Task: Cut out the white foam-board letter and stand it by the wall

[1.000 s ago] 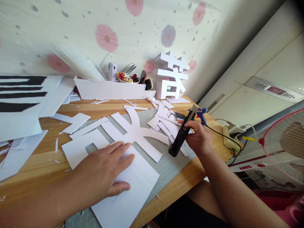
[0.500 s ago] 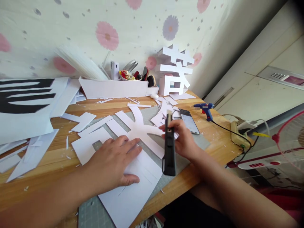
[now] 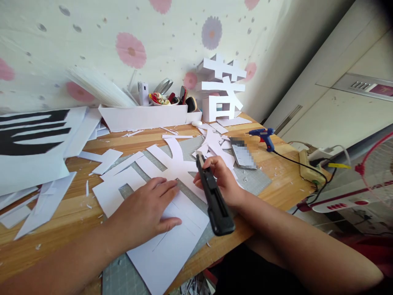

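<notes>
My left hand [image 3: 150, 211] lies flat with fingers spread on a white foam board sheet [image 3: 172, 254] that has openings cut through it and thin lines drawn or scored on it. Under the sheet is a grey-green cutting mat [image 3: 121, 274]. In my right hand [image 3: 222, 180] is a black utility knife [image 3: 215, 196], held above the sheet's right side with its tip pointing away from me. Past the knife, white cut scraps [image 3: 211, 141] are heaped on the far part of the mat. A phone [image 3: 244, 155] rests to the right of them.
A blue glue gun [image 3: 264, 136] stands at the right, its cord running to a power strip [image 3: 310, 166]. At the back are a white tray [image 3: 141, 117] and a standing white character [image 3: 222, 90]. Printed paper [image 3: 33, 164] and offcuts cover the left. A fan [image 3: 377, 176] is at far right.
My right hand has shifted slightly left, and the knife has turned from near upright to slanting, its tip further left. My left hand stays on the sheet. The view has shifted slightly.
</notes>
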A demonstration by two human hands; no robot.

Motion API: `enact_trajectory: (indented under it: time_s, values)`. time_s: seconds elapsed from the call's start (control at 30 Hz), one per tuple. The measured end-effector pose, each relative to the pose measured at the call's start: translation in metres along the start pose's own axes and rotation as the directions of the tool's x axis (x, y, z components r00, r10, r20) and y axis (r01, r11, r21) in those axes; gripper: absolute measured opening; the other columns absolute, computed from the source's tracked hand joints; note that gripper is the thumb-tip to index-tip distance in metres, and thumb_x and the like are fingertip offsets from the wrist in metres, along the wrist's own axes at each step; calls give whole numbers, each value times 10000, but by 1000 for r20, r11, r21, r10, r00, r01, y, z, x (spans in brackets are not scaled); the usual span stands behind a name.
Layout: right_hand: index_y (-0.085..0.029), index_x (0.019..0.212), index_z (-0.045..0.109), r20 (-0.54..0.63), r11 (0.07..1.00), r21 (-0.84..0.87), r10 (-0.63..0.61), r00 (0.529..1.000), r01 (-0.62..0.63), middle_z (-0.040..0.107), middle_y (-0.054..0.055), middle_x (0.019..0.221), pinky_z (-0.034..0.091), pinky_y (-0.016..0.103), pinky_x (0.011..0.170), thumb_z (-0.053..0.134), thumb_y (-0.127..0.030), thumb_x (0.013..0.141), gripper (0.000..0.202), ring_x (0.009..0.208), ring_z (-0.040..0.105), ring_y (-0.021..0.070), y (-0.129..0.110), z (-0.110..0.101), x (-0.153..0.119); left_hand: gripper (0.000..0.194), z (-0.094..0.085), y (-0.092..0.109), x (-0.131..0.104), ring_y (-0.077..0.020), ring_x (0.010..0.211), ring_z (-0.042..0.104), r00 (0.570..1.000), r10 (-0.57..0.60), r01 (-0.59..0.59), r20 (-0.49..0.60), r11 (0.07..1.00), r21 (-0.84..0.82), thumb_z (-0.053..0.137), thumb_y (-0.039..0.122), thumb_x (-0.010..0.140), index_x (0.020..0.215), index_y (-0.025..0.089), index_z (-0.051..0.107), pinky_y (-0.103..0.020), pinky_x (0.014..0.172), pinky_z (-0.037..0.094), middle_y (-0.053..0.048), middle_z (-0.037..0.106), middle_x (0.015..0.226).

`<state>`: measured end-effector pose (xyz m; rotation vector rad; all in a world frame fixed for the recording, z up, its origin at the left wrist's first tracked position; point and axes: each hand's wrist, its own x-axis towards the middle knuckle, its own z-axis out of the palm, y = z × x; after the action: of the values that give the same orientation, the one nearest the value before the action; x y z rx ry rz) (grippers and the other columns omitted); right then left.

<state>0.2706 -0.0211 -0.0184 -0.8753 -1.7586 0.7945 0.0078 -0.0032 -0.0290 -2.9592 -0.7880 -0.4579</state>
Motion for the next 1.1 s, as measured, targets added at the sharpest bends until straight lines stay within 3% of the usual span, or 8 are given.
enact_trajectory:
  time_s: [0.13,0.27,0.43,0.57,0.7,0.87,1.0,1.1]
  values:
    - [-292,1079,396,-43,985,167,55,998,-47,654,-59,726,483,235,547,794,-428,864,473,589,632,129,-1,0,0,617,-2,-5,0,-352,1228,569,999,46,-46,-8,999,7,779,497,862,1351,162,606,-500,995,512,-111,615,1461]
    - [-259,1035,509,-158,995,43,91,983,-85,648,-31,746,489,263,587,748,-494,899,362,628,623,132,-1,0,0,677,-2,-2,2,-380,1200,563,999,46,-46,4,998,46,817,511,818,1366,181,596,-526,952,511,-96,620,1461]
    - [-255,1005,544,-214,998,13,70,974,-69,687,4,855,528,284,658,781,-430,870,324,745,678,153,-5,-1,2,723,0,0,1,-387,1195,553,997,72,-71,-11,995,73,825,514,809,1379,138,586,-522,962,517,-121,622,1450]
    - [-253,976,536,-140,998,9,59,988,-59,664,-21,801,486,244,571,825,-415,817,367,657,634,126,-8,-3,1,654,1,0,-1,-393,1267,536,999,47,-47,-12,999,19,786,497,850,1385,179,585,-538,1021,516,-130,622,1429]
    - [-246,921,552,-117,982,-189,-34,993,12,587,-68,684,423,214,498,814,-351,809,304,538,526,88,-12,-3,-3,480,6,-4,-6,-355,1308,556,1000,-15,13,-26,998,-58,680,454,939,1329,182,612,-514,1049,542,-168,567,1465]
    - [-255,1019,582,-30,898,-399,-215,976,186,665,-29,766,514,236,560,712,-208,794,264,608,625,120,-18,-6,-7,483,9,-8,-13,-387,1383,535,996,-11,9,-93,1000,-15,546,522,1004,1335,184,641,-554,1085,531,-207,588,1457]
    - [-255,1087,604,78,847,-435,-302,950,305,724,30,878,589,278,670,671,-177,813,293,739,702,163,-21,-12,-10,513,3,-7,-13,-415,1360,564,998,20,-19,-61,1000,15,508,556,1010,1349,202,659,-563,1056,550,-237,596,1449]
    - [-247,1116,618,104,841,-431,-314,944,327,731,46,908,601,272,684,672,-179,840,289,777,721,166,-21,-15,-10,510,0,-6,-10,-421,1347,576,998,33,-31,-61,999,21,515,549,1008,1347,199,664,-564,1056,549,-247,606,1433]
